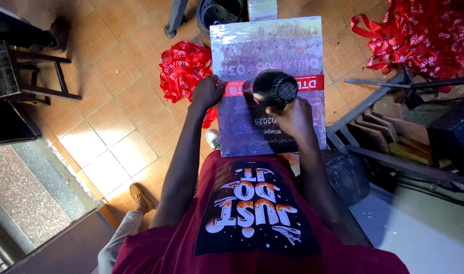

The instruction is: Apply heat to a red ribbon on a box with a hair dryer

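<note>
A flat rectangular board (293, 45) wrapped in shiny film lies in front of me. A red printed ribbon (308, 82) is stretched straight across it. My left hand (207, 92) presses the ribbon's left end down at the board's left edge. My right hand (292, 117) grips a black hair dryer (273, 88), its round back facing up, its nozzle pointed down at the ribbon near the board's middle.
A pile of red ribbons (183, 68) lies on the tiled floor left of the board, and a bigger heap (420, 38) at the top right. Dark wooden stool (18, 71) at left. Metal frame and wood pieces (389, 122) at right.
</note>
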